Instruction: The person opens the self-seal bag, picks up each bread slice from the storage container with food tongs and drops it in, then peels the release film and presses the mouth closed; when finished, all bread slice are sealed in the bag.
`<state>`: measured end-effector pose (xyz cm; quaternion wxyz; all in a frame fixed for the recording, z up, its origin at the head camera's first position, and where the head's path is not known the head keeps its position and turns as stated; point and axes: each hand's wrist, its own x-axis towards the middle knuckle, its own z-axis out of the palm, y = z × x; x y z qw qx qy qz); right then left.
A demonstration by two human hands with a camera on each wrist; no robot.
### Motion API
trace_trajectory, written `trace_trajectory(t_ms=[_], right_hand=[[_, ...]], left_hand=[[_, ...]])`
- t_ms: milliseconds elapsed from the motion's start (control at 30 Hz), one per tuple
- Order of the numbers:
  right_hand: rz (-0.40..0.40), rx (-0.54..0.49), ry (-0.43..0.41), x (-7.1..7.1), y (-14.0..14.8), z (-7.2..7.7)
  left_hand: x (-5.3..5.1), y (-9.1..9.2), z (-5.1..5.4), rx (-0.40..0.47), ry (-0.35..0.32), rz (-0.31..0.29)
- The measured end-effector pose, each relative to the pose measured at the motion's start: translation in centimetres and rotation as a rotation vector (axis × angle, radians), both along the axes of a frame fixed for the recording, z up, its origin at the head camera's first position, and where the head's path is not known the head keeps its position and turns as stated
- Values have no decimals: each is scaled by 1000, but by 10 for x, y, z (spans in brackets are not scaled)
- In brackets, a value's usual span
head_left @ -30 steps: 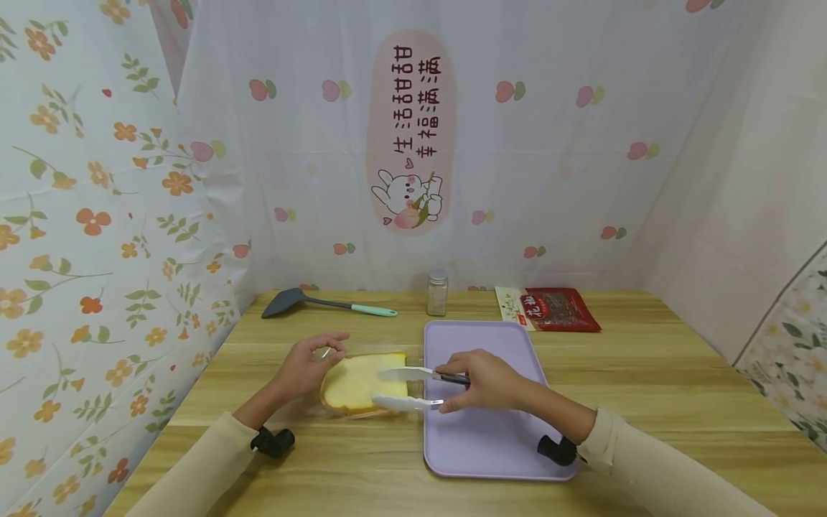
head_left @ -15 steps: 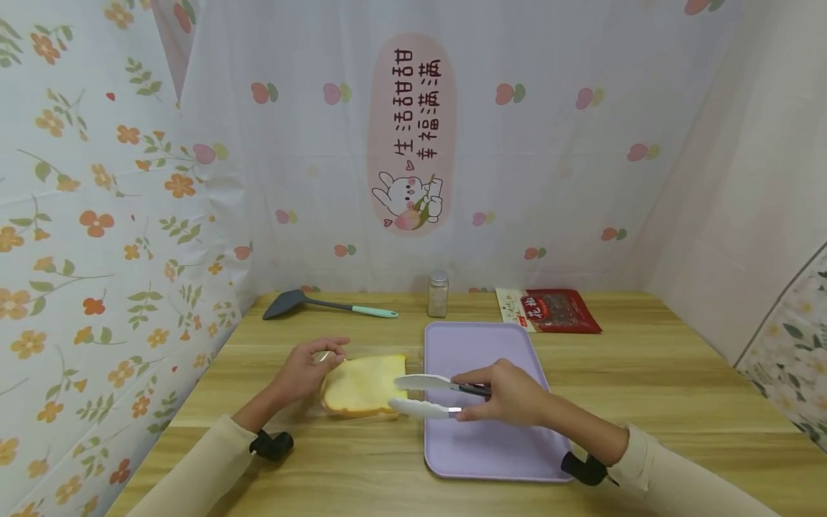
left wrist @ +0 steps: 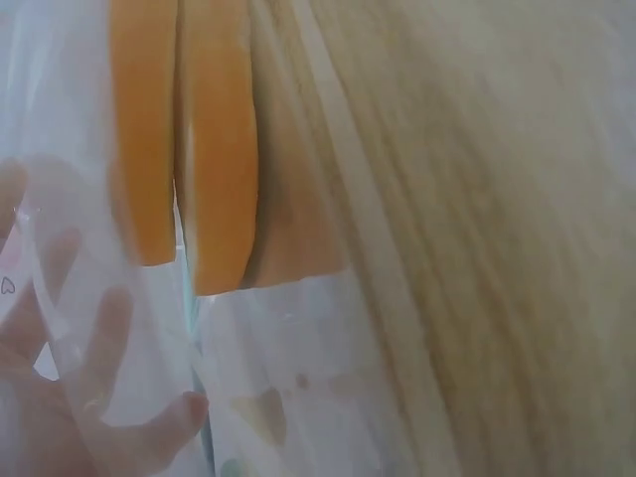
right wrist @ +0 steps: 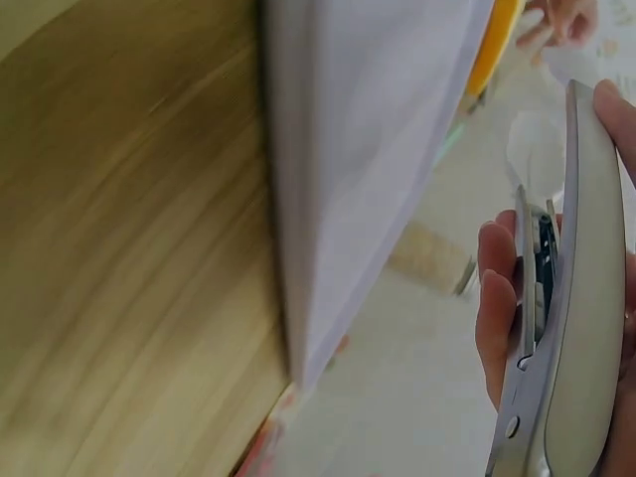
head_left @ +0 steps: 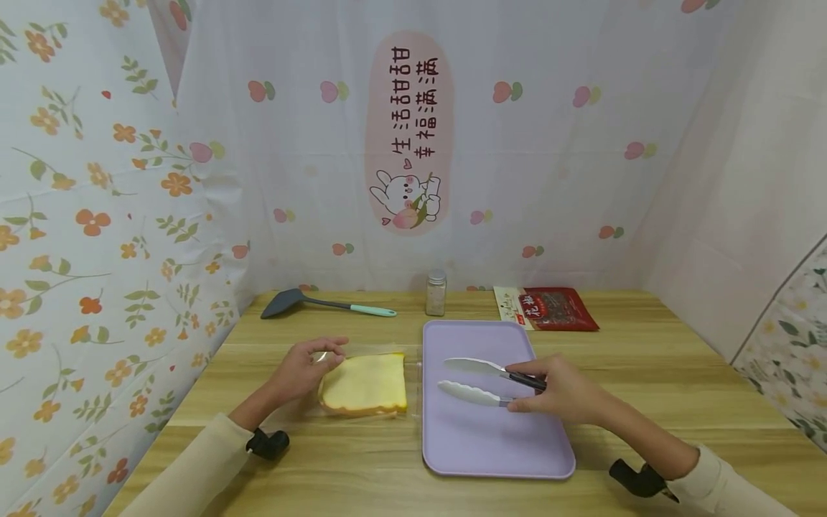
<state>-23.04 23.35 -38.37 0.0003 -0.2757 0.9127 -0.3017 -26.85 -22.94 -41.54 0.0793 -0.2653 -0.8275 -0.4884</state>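
Note:
Two bread slices lie stacked in a clear plastic bag on the table's left half; their orange crusts face the left wrist camera. At the bag's left end is my left hand, thumb and fingers curled at the plastic film; part of this hand shows through the film in the left wrist view. My right hand grips metal tongs by their dark-sided handle, above the lilac tray. The tongs' two scalloped arms stand apart with nothing between them.
Along the back of the wooden table lie a dark spatula with a mint handle and a red and white spice packet. A glass jar with a metal lid stands between them. Printed cloth curtains enclose the table.
My right hand has drawn the tongs to the right, away from the bread and over the tray. My left hand and the bread have stayed nearly in place.

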Motion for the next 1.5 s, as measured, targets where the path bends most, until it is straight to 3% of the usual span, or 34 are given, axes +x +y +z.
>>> trace_trajectory(t_ms=[367,533,667,933,1267,1500], right_hand=[[-191,-4,3,-1,51,-9],[-277,18,76,2,74,-15],[-336,56,116,3,88,-16],[-431,159,122,-8,123,-30],[-478,204,36,-19,145,-30],[-484,238,48,-22,157,-28]], left_hand=[[-2,4,-2,-75,29,5],[-4,6,-2,-111,19,-5],[-4,6,-1,-129,2,2],[-4,8,-2,-170,4,8],[-6,7,-3,-240,13,-5],[-7,10,-2,-270,18,-10]])
